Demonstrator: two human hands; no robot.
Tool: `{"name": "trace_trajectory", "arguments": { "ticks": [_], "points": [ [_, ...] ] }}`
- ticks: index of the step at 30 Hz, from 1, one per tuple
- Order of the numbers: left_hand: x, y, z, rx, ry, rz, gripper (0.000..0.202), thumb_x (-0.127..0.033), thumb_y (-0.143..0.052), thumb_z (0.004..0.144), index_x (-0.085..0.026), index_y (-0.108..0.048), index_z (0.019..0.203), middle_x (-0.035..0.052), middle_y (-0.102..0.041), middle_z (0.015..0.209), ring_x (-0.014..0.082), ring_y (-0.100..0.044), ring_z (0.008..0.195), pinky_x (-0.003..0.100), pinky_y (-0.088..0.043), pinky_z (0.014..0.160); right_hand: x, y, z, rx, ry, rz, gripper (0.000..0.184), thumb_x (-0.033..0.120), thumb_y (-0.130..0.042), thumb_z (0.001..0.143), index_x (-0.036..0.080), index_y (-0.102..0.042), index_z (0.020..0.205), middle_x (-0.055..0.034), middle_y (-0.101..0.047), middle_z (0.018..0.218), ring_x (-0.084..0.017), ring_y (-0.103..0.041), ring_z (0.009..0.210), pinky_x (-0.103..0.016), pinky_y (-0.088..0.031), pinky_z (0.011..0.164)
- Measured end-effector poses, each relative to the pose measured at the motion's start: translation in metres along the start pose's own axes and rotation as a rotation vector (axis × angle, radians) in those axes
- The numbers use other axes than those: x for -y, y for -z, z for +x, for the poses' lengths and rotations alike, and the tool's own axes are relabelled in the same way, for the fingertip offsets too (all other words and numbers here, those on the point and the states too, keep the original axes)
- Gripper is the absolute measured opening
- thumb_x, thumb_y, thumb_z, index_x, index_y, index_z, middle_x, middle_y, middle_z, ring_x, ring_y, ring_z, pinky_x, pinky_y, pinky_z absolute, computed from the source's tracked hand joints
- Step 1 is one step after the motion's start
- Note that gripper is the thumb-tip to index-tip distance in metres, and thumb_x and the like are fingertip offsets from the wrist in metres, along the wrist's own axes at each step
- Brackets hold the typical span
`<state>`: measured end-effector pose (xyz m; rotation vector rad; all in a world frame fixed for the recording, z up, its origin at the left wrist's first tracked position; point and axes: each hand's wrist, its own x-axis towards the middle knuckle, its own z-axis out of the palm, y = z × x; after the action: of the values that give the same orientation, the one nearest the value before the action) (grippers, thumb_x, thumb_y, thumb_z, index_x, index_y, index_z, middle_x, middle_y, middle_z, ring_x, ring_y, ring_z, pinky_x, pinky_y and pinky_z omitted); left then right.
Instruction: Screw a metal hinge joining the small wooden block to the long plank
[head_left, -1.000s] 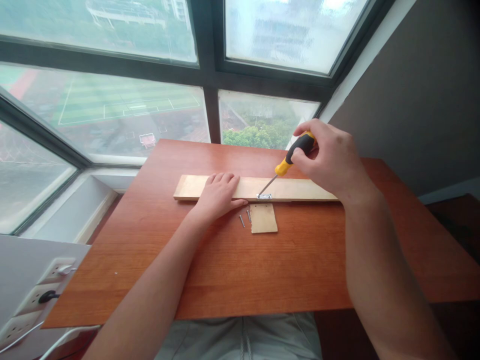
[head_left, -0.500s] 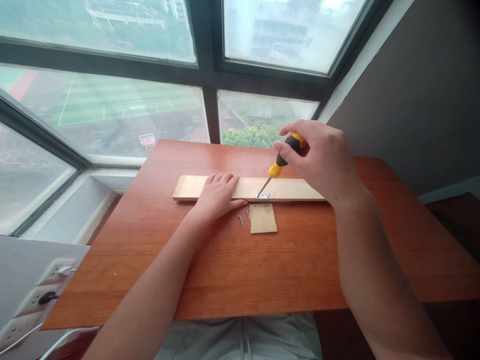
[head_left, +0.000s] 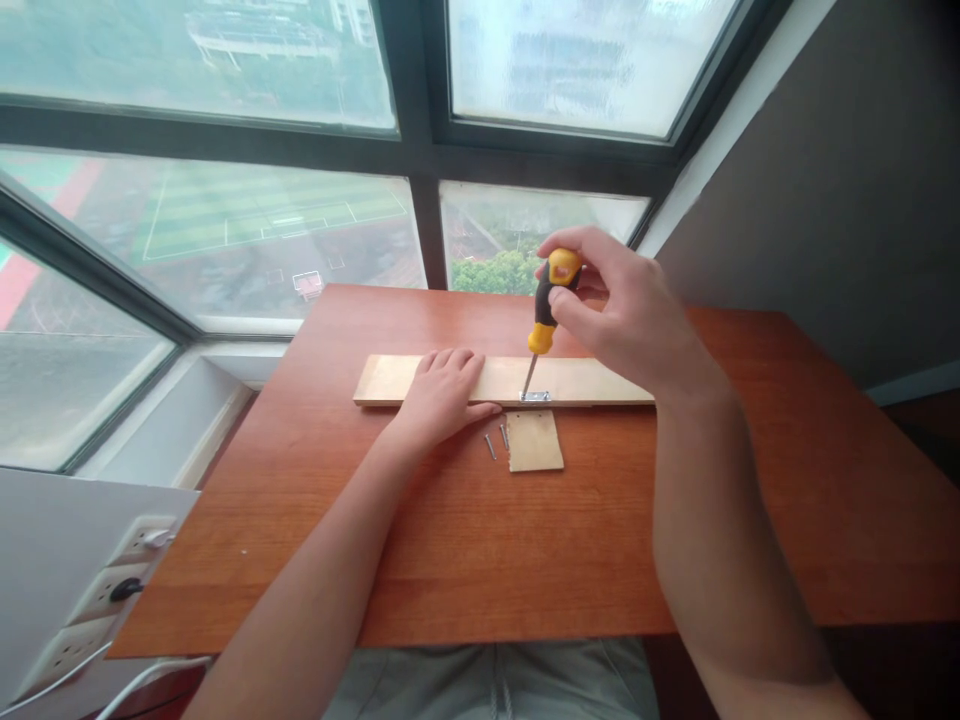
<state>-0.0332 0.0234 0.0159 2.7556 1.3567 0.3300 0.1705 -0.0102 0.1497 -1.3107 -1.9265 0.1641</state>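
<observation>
My right hand (head_left: 611, 305) is wrapped round the yellow-and-black handle of a screwdriver (head_left: 541, 318). The tool leans slightly, and its tip meets the left end of a small shiny metal plate (head_left: 535, 397) on a long pale wooden board (head_left: 504, 378). Across the board, left of the plate, my left hand (head_left: 441, 395) lies with its fingers over the top and its thumb along the near edge. Two screws (head_left: 490, 447) rest on the table beside a small square wooden piece (head_left: 535, 442), just in front of the board. The board's right end is hidden behind my right hand and forearm.
The brown wooden table (head_left: 450, 560) spreads under everything, its front edge close to my lap. Windows (head_left: 277, 220) stand beyond it, and a grey wall (head_left: 825, 200) rises at the right. Wall sockets (head_left: 112, 595) with plugs and cables are at the lower left.
The screwdriver has swung more upright, and my right hand has turned and shifted left with the handle. My left hand keeps its place on the board. The whole view has shifted slightly.
</observation>
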Motion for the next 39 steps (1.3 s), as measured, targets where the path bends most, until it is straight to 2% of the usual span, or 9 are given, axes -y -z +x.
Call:
{"name": "trace_trajectory", "arguments": {
  "ticks": [5,7,12,18,21,25,32,37,39],
  "points": [
    [0.000,0.000,0.000,-0.001,0.006,0.018,0.060,-0.059,-0.062,0.081,-0.021,-0.049,0.125,0.0128,-0.055,0.128,0.0319,-0.051,0.115,0.043,-0.034,0.101,0.006,0.004,-0.003,-0.103,0.021,-0.235,0.017,0.034,-0.059,0.087,0.024,-0.064,0.100,-0.0042,-0.065,0.090,-0.020,-0.060,0.079,-0.037,-0.048,0.075],
    [0.000,0.000,0.000,0.001,0.007,0.015,0.060,-0.059,-0.062,0.081,-0.021,-0.049,0.125,0.0126,-0.055,0.128,0.0318,-0.051,0.115,0.043,-0.034,0.101,0.007,0.007,-0.004,-0.073,0.025,-0.267,0.015,0.030,-0.057,0.088,0.025,-0.064,0.100,-0.0044,-0.066,0.091,-0.022,-0.060,0.081,-0.038,-0.047,0.077],
    [0.001,-0.002,0.000,-0.002,0.005,0.011,0.060,-0.059,-0.062,0.081,-0.021,-0.049,0.126,0.0131,-0.055,0.129,0.0319,-0.050,0.116,0.043,-0.035,0.101,0.009,0.011,-0.004,-0.018,0.052,-0.253,0.027,0.016,-0.052,0.083,0.026,-0.062,0.106,-0.0033,-0.068,0.100,-0.021,-0.062,0.082,-0.036,-0.048,0.077],
    [0.000,-0.002,0.000,-0.005,0.015,0.015,0.060,-0.059,-0.062,0.080,-0.022,-0.049,0.126,0.0129,-0.055,0.128,0.0325,-0.051,0.115,0.044,-0.035,0.101,0.003,0.005,-0.001,-0.113,0.012,-0.306,0.014,0.033,-0.056,0.089,0.025,-0.064,0.097,-0.0053,-0.066,0.091,-0.022,-0.061,0.081,-0.038,-0.048,0.075],
    [0.000,-0.002,0.000,-0.006,0.011,0.012,0.060,-0.059,-0.062,0.080,-0.022,-0.049,0.126,0.0130,-0.055,0.129,0.0321,-0.051,0.116,0.043,-0.035,0.101,0.001,0.005,-0.001,-0.101,-0.005,-0.305,0.017,0.025,-0.054,0.089,0.026,-0.064,0.103,-0.0056,-0.067,0.097,-0.023,-0.061,0.085,-0.040,-0.048,0.081],
    [0.000,-0.002,0.000,-0.009,0.001,0.014,0.061,-0.058,-0.062,0.081,-0.020,-0.049,0.126,0.0135,-0.055,0.128,0.0320,-0.050,0.116,0.043,-0.035,0.101,0.003,0.004,-0.002,-0.050,0.028,-0.201,0.034,0.014,-0.049,0.085,0.026,-0.059,0.115,-0.0055,-0.066,0.110,-0.022,-0.062,0.095,-0.038,-0.050,0.086],
    [0.000,-0.002,0.000,-0.006,0.009,0.000,0.058,-0.057,-0.063,0.080,-0.022,-0.049,0.125,0.0129,-0.055,0.129,0.0319,-0.050,0.118,0.044,-0.033,0.103,0.005,0.000,-0.002,-0.117,-0.012,-0.293,0.017,0.035,-0.056,0.089,0.026,-0.063,0.102,-0.0063,-0.066,0.095,-0.023,-0.061,0.086,-0.040,-0.049,0.079],
    [-0.001,-0.001,0.000,-0.010,0.006,0.007,0.059,-0.058,-0.063,0.080,-0.022,-0.049,0.124,0.0129,-0.056,0.127,0.0316,-0.050,0.116,0.043,-0.033,0.102,0.007,0.001,-0.003,-0.064,0.046,-0.255,0.030,0.019,-0.050,0.086,0.026,-0.060,0.113,-0.0045,-0.066,0.099,-0.022,-0.062,0.088,-0.038,-0.048,0.080],
    [-0.001,-0.001,0.000,-0.012,0.005,0.015,0.059,-0.058,-0.064,0.080,-0.021,-0.049,0.123,0.0130,-0.056,0.126,0.0315,-0.050,0.115,0.043,-0.034,0.102,0.008,0.001,-0.003,-0.052,0.055,-0.229,0.030,0.018,-0.049,0.085,0.026,-0.060,0.112,-0.0042,-0.066,0.098,-0.021,-0.061,0.087,-0.037,-0.049,0.079]
  ]
}}
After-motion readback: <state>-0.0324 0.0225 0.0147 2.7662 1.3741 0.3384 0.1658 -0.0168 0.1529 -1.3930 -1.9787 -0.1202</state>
